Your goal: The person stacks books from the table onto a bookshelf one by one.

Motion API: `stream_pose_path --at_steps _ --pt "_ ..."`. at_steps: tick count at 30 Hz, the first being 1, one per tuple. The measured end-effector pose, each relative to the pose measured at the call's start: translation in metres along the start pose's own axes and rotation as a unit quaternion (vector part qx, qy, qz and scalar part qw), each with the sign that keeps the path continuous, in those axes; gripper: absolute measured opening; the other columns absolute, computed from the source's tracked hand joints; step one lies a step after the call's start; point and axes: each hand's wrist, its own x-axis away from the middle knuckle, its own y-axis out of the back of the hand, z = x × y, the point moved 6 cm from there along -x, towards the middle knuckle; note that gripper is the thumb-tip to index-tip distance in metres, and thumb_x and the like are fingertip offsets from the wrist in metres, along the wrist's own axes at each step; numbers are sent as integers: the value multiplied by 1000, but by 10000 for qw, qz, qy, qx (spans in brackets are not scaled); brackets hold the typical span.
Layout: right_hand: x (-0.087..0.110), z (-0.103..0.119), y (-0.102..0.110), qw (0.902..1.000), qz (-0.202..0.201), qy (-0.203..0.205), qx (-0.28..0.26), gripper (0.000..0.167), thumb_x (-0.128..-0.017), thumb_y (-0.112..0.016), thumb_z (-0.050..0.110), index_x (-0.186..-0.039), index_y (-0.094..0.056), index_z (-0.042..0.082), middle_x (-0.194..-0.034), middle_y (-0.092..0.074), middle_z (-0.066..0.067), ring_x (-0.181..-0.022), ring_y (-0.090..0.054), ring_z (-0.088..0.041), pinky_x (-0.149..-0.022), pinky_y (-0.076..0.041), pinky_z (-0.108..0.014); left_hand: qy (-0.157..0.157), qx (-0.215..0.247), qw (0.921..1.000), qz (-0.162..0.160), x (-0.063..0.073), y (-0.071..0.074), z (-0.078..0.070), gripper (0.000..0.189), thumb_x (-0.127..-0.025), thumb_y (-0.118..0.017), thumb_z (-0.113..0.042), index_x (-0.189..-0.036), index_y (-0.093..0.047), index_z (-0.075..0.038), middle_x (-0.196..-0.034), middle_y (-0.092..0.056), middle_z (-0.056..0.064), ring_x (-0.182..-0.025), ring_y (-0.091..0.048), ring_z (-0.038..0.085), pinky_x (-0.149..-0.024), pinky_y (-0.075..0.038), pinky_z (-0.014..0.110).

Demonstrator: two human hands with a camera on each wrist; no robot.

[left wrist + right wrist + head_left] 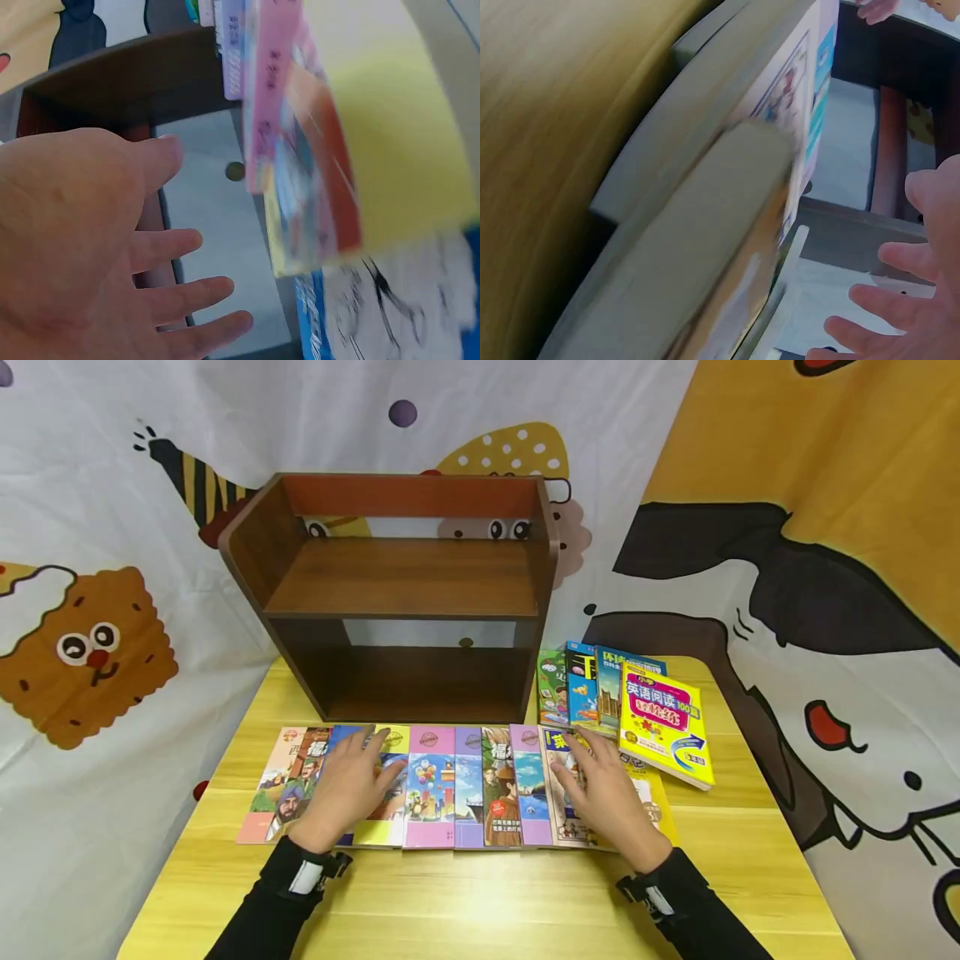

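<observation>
A row of overlapping books [430, 789] lies along the table in front of a brown bookshelf. My left hand [348, 789], fingers spread, is over the left part of the row, by a yellow-topped book [393, 739]. Over the right part, my right hand [611, 797] has its fingers apart near a comic-style book [564, 810]. In the left wrist view, the left hand [82, 232] shows extended fingers beside a pink book spine [274, 90]. The right wrist view has the right hand [922, 277] with fingers extended and thick page edges [697, 247] beside it.
The two-tier bookshelf [405, 577] stands at the back of the wooden table [420, 910]. Right of it lies another group of books, with a yellow English reading book [663, 722] on top. A cartoon-print cloth [97, 510] hangs behind.
</observation>
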Motion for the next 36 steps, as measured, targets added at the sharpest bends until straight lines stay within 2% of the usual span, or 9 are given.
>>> stream_pose_path --at_steps 6,11,14,16,18,21,25,30,36 --pt "2 -9 3 9994 -334 47 -15 57 -112 -65 41 -155 -63 5 -167 -52 -21 -153 -48 -45 -122 -45 -69 352 -32 9984 451 -5 4 37 73 -111 -65 -44 -165 -45 1 -167 -43 37 -153 -43 62 -120 -39 79" --pt "8 -13 2 9995 -300 10 12 53 -112 -65 38 -152 -65 3 -164 -55 -23 -151 -50 -46 -122 -44 -69 1148 66 9920 524 -4 13 91 69 -113 -59 -39 -164 -43 6 -164 -41 41 -147 -42 68 -115 -39 83" --pt "9 -13 1 9996 -281 23 14 52 -112 -65 37 -151 -66 4 -164 -55 -22 -151 -50 -46 -123 -43 -69 1738 7 9814 811 5 18 126 67 -116 -49 -35 -159 -40 16 -154 -43 48 -137 -47 71 -110 -43 81" --pt "8 -13 1 9995 -314 53 20 51 -112 -66 36 -151 -67 4 -164 -56 -22 -151 -50 -46 -123 -44 -69 1974 -99 9752 994 12 20 142 64 -117 -45 -31 -151 -42 23 -143 -47 52 -128 -51 71 -105 -47 79" --pt "6 -12 0 9995 -321 73 4 49 -111 -67 35 -149 -68 5 -164 -56 -22 -151 -50 -46 -122 -44 -69 2177 -165 9693 1135 19 20 151 62 -116 -47 -29 -142 -45 28 -133 -50 52 -121 -55 70 -101 -49 77" --pt "3 -9 -2 9994 -323 127 -42 47 -110 -68 34 -148 -70 6 -164 -55 -22 -151 -50 -45 -123 -44 -69 2297 -287 9662 1132 26 19 159 60 -115 -53 -28 -129 -49 30 -122 -52 52 -117 -55 69 -100 -49 75" --pt "0 -3 -7 9995 -253 156 -113 46 -110 -68 34 -147 -71 6 -165 -54 -23 -153 -49 -46 -123 -44 -68 2471 -127 9622 1134 32 18 173 68 -114 -59 -38 -124 -52 29 -116 -56 51 -111 -58 65 -92 -52 70" --pt "-1 2 -9 9990 -354 252 -113 44 -109 -70 31 -144 -73 5 -162 -57 -23 -151 -52 -48 -122 -45 -68 2590 532 9563 1247 34 22 186 69 -110 -65 -41 -126 -56 25 -107 -64 38 -93 -62 45 -72 -51 47" --pt "1 6 -6 9984 -448 311 -154 38 -108 -73 29 -137 -77 5 -160 -60 -23 -148 -54 -48 -120 -47 -68 2935 1255 9370 1416 37 23 189 64 -114 -55 -44 -132 -40 15 -105 -58 29 -91 -59 38 -74 -48 41"
